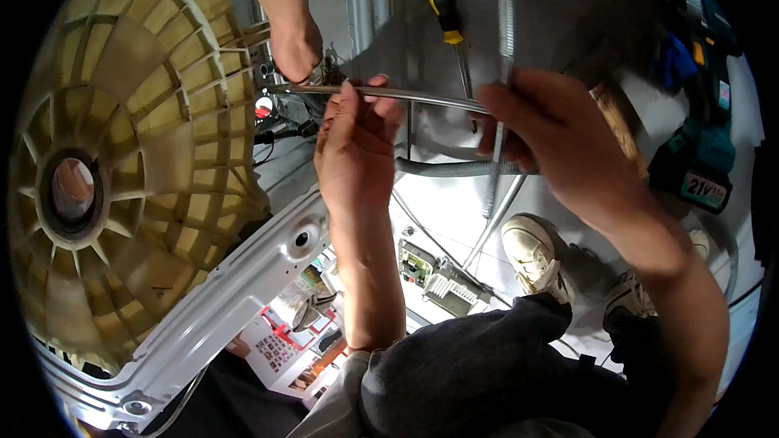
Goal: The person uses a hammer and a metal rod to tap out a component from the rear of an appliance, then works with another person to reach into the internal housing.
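we count one yellowish ribbed tub (130,142), the largest part, at the left; its round hub opening frames something pinkish that we cannot identify. one white metal frame (182,341) runs diagonally below it. we see three hands. the left hand (357,142) pinches one metal rod (434,100) between thumb and fingers; the right hand (560,126), slightly blurred, is closed around the rod's right end. the rod lies nearly level, its left end near the tub's edge. one other person's hand (296,45) reaches in from the top, just above that end; we cannot tell what its fingers hold. one teal power tool (694,142) lies at the right. one grey ribbed strip (507,20), blurred, crosses upright at the right hand; we cannot tell whether it is gripped. one grey corrugated hose (454,169) passes behind. one yellow-and-black screwdriver (444,8) lies above the rod, shaft downward. one small open housing (416,264), right of the left forearm, contains electronic components, too small to count.
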